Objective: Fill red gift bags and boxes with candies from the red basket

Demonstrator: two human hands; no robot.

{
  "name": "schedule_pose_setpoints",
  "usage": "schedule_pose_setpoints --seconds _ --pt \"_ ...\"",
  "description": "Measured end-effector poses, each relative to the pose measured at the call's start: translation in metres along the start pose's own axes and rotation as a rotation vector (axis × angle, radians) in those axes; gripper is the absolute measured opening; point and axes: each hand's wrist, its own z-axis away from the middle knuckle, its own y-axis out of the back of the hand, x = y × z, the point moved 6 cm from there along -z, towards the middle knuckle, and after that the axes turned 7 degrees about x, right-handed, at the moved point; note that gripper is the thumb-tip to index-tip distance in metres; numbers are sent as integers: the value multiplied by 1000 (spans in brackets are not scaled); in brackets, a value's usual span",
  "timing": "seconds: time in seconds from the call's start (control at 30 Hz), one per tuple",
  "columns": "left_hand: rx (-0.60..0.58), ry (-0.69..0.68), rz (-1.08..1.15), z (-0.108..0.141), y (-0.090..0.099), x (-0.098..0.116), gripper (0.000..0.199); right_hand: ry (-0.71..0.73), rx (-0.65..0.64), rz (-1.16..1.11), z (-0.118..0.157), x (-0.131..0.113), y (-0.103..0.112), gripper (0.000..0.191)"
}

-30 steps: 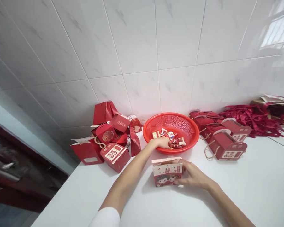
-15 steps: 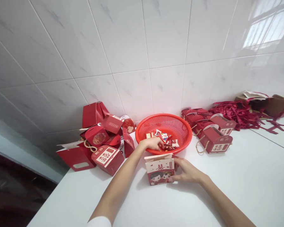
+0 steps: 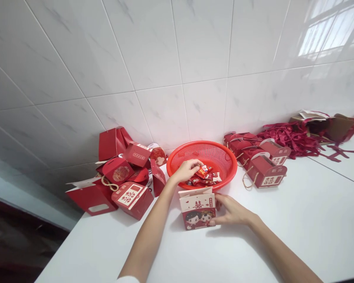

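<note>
In the head view my left hand (image 3: 189, 169) is over the red plastic basket (image 3: 172, 157), fingers bent and closed on a red-wrapped candy (image 3: 201, 173). More wrapped candies (image 3: 216, 177) lie beneath it in the bottom of the basket. My right hand (image 3: 231, 211) grips the right side of a red and white paper candy box (image 3: 198, 214), thumb in front and fingers partly hidden behind its edge. The box stands upright on the white table just in front of the basket, its top flaps up and a cartoon couple printed on its face.
Several red gift boxes (image 3: 132, 198) with rope handles are piled at the left. More boxes (image 3: 270, 173) stand right of the basket. Beyond them lie a heap of dark red ribbons (image 3: 286, 137) and an open carton (image 3: 342, 127). A tiled wall (image 3: 206, 102) backs the table.
My left hand has shifted up and slightly left within the basket, and a red-wrapped candy now shows at its fingertips. My right hand still grips the box. The view has turned slightly.
</note>
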Motion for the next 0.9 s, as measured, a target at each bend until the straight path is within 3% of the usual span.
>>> schedule_pose_setpoints --seconds 0.13,0.3,0.4,0.47,0.53,0.67,0.77,0.9 --pt "97 10 134 4 5 1 21 83 127 -131 4 -9 21 50" --pt "114 5 230 8 0 2 20 83 616 -103 9 -19 65 41" --pt "90 -19 252 9 -3 7 20 45 725 -46 -5 -24 78 34" --pt "63 -18 260 10 -6 12 20 5 632 12 -26 -28 79 28" --pt "28 -13 242 11 -9 15 20 -36 458 101 -48 -31 73 25" --pt "-7 -7 124 15 -14 17 22 -174 146 436 -76 -28 59 21" --pt "-48 47 -34 18 -19 11 27 -261 61 575 -81 -24 54 19" --pt "-108 183 -316 21 -22 -6 32 -309 -26 583 -78 -22 47 15"
